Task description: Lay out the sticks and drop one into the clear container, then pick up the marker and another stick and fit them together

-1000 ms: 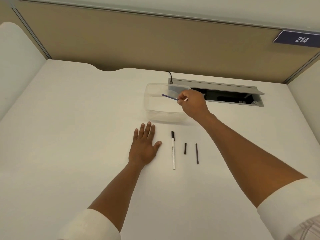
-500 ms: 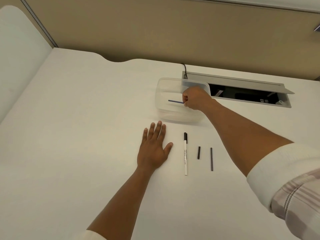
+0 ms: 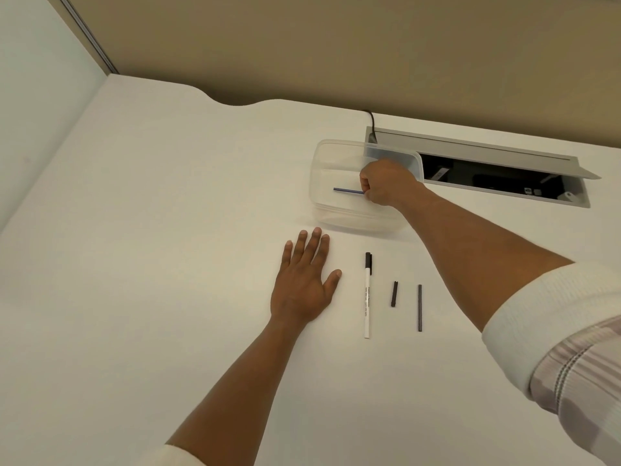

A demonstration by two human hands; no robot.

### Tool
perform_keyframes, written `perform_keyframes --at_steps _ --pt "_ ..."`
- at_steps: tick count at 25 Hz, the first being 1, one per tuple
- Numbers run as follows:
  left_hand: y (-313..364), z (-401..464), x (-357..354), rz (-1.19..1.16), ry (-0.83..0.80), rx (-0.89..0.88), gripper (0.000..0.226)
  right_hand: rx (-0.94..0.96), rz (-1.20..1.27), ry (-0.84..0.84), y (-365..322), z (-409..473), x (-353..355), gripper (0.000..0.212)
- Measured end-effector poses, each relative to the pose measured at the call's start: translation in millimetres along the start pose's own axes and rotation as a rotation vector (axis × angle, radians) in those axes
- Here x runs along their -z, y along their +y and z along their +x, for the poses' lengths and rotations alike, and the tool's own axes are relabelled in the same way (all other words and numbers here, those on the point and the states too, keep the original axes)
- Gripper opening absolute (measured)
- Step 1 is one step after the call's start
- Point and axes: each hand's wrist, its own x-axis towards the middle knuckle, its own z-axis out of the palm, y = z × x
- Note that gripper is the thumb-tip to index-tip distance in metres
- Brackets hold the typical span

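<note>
My right hand (image 3: pixel 386 185) pinches a thin, smooth blue stick (image 3: pixel 347 191) inside a clear, frosted plastic tub (image 3: pixel 336 216). Behind the tub, a brushed-metal hatch (image 3: pixel 470 146); before it, a glossy plastic pen (image 3: pixel 367 297) on the matt white desk (image 3: pixel 168 230).

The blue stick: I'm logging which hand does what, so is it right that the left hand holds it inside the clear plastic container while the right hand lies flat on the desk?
Not quite: the hands are swapped. In the head view the right hand holds the blue stick inside the clear plastic container, while the left hand lies flat on the desk.
</note>
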Motion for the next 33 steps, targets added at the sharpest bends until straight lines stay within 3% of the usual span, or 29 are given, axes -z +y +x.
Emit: perform_keyframes --at_steps 18,33 --pt "-0.2 0.2 0.4 0.001 -0.015 0.009 0.068 -0.018 0.076 0.018 9.6 -0.2 -0.1 0.011" --pt "2.5 -3.7 10.1 -0.004 -0.087 -0.009 0.068 -0.023 0.227 0.492 44.8 -72.1 42.0 0.017"
